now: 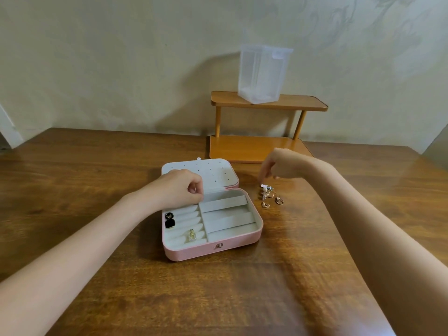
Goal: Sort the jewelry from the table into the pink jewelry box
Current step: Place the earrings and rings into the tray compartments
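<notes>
The pink jewelry box (218, 251) lies open in the middle of the table, its pale lid (218, 173) folded back. In the ring rolls at its left sit two black pieces (169, 220) and a gold sparkling pendant (192, 236). The right compartments hold nothing. My left hand (179, 190) rests over the box's back left corner with its fingers curled; nothing shows in it. To the right of the box lies a small pile of gold and silver jewelry (269, 196). My right hand (278, 166) hovers above it, blurred fingertips reaching down to a silver piece (263, 186).
A wooden two-tier stand (266, 105) stands behind the box, with a frosted plastic container (263, 73) on its top shelf. The brown wooden table (218, 299) runs to the wall at the back.
</notes>
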`<state>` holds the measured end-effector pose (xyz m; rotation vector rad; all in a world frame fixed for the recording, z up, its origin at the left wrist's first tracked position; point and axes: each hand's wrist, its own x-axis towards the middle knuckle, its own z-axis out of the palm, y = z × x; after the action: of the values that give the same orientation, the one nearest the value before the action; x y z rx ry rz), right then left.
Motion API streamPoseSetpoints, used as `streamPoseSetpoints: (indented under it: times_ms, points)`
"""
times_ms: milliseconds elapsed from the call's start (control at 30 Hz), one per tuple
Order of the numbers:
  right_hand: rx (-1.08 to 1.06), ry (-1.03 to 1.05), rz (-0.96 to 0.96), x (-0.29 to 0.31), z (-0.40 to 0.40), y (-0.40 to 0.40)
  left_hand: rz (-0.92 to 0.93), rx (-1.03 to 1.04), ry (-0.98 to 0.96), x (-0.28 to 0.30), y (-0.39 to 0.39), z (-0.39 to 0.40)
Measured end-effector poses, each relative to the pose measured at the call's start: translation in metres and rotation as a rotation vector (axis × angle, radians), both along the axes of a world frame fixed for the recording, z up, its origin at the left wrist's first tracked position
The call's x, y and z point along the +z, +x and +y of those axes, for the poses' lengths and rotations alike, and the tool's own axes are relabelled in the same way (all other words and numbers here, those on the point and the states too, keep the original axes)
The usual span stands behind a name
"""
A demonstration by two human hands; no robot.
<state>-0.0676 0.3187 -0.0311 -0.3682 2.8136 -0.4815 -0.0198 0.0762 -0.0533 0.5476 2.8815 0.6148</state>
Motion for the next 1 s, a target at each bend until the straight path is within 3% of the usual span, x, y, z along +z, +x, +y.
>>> streamPoseSetpoints:
  times_ms: [133, 267, 400, 500, 567, 667, 800, 1000]
  points:
    - [0.142, -0.045, -0.026, -0.020, -0.013, 0.003, -0.022, 0.011, -0.029, 0.001, -0.001, 0.001]
    - [0.112, -0.163, 0.011, -0.040, -0.022, 0.008, -0.032, 0.038, -0.083, 0.002, 0.002, -0.004]
    - [0.106, -0.188, 0.094, -0.046, -0.026, 0.014, -0.028, 0.058, 0.003, 0.004, 0.009, -0.011]
    - [0.120, -0.087, 0.075, -0.035, -0.017, 0.015, 0.053, 0.195, 0.062, 0.003, 0.010, -0.017]
    - [0.067, -0.109, 0.044, -0.026, -0.009, 0.016, 0.080, 0.277, -0.027, 0.004, 0.011, -0.020]
    - [-0.029, -0.310, 0.013, -0.016, -0.004, 0.022, 0.001, 0.291, -0.183, 0.003, 0.013, -0.024]
    - [-0.180, -0.821, -0.330, -0.001, 0.001, 0.035, -0.087, 0.298, -0.211, 0.003, 0.013, -0.025]
    - [-0.116, -0.946, -0.498, 0.007, 0.001, 0.045, -0.084, 0.279, -0.252, 0.005, 0.013, -0.030]
